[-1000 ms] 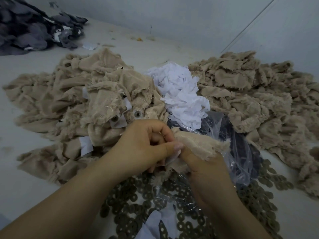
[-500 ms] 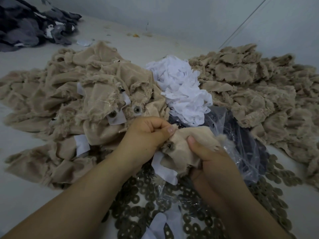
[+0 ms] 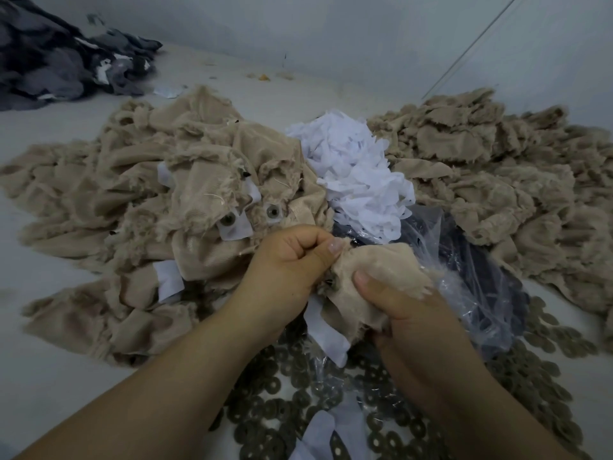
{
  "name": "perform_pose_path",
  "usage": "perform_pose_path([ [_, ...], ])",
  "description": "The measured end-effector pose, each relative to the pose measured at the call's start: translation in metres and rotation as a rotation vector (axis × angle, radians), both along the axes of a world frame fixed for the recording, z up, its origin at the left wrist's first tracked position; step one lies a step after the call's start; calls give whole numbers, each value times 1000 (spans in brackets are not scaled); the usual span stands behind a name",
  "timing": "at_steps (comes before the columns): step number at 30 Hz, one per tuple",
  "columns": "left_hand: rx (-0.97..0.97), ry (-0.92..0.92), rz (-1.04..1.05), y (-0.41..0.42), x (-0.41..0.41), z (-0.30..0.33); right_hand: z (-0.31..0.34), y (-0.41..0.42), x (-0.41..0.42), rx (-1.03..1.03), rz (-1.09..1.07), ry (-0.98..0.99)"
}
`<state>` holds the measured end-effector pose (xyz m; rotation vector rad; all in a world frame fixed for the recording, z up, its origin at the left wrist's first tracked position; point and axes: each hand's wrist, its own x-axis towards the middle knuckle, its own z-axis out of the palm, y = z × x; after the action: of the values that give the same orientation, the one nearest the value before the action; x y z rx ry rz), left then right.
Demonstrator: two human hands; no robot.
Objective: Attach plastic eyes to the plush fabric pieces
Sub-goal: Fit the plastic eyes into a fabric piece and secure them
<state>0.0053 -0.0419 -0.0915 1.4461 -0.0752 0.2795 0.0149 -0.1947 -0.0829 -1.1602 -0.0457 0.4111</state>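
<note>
Tan fuzzy cloth fills most of the view. Both hands hold one small plush piece point(image 3: 371, 280) in the middle, just above the table. The left hand point(image 3: 292, 263) is curled tight, and its thumb and fingers pinch the top left edge of the piece. The right hand point(image 3: 408, 310) grips the piece from below, with its thumb pressed flat on the front of the cloth. A white strip point(image 3: 326, 336) hangs down from under the piece, between the two wrists. A small dark spot shows at the left edge of the piece, but it is too blurry to tell what it is.

Just behind the left hand lies a big heap of tan pieces point(image 3: 139, 220). Two round eye backs point(image 3: 273, 212) show on it, side by side, next to a white patch point(image 3: 236, 230). Another tan heap point(image 3: 497, 180) lies on the right side. Between the two heaps sits a pile of white scraps point(image 3: 358, 174).

A clear plastic bag point(image 3: 464, 287) lies just to the right of the hands, with something dark inside it. Lots of dark round washers point(image 3: 298, 406) are spread on the table under the arms and out to the right. Far back on the left is a heap of grey cloth point(image 3: 59, 64). The table point(image 3: 49, 376) is pale grey.
</note>
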Motion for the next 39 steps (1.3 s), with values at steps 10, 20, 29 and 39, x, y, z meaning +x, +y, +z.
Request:
perform_pose_path([
  [10, 31, -64, -16, -3, -10, 2, -2, 2, -1, -43, -10, 45],
  [20, 163, -93, 23, -6, -10, 1, -1, 7, -3, 54, -5, 65],
  [29, 246, -132, 88, -5, -10, -1, 4, 5, -3, 3, 41, 102],
  [39, 144, -84, 6, -5, -12, 2, 6, 6, -4, 54, 49, 148],
])
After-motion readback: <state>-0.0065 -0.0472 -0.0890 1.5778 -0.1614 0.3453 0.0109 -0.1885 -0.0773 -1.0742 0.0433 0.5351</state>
